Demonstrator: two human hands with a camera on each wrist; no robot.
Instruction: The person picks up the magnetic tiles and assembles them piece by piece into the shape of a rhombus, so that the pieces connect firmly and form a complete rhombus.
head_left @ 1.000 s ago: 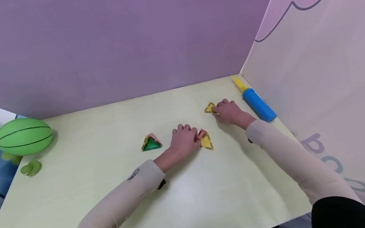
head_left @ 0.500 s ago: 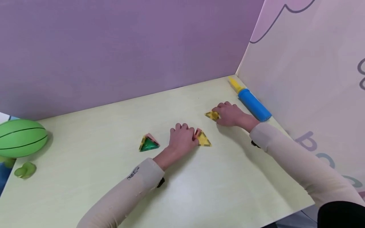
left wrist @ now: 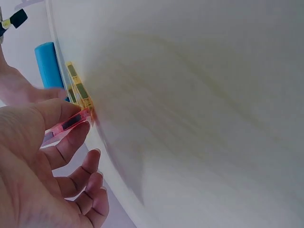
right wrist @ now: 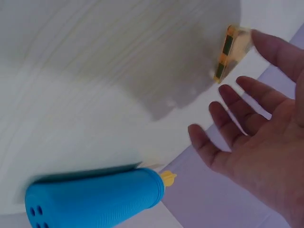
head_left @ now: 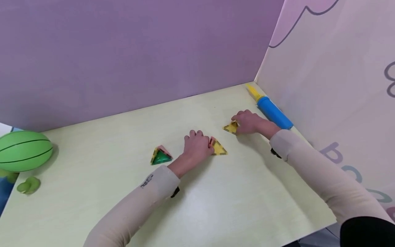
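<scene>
My left hand (head_left: 196, 147) pinches a pink magnetic tile (left wrist: 71, 120) between thumb and index finger, the other fingers loosely bent. Against that pink tile lies a yellow triangular magnetic tile (head_left: 219, 149), its edge also visible in the left wrist view. Farther back and to the right, my right hand (head_left: 248, 122) holds a second yellow triangular tile (head_left: 230, 128) by thumb and index finger. In the right wrist view this tile (right wrist: 228, 54) stands out beyond the thumb, with the remaining fingers spread. The two yellow tiles are apart.
Left of my left hand sits a small green, pink and yellow tile pyramid (head_left: 162, 157). A blue pump (head_left: 274, 112) with a yellow nozzle lies by the right wall. A green ball (head_left: 24, 151) and a small green object (head_left: 28, 185) are at the table's left edge.
The right hand has turned its yellow tile and drawn it slightly nearer the left hand's tiles. The left hand's tiles have shifted slightly up in view. The head view has shifted a little.
</scene>
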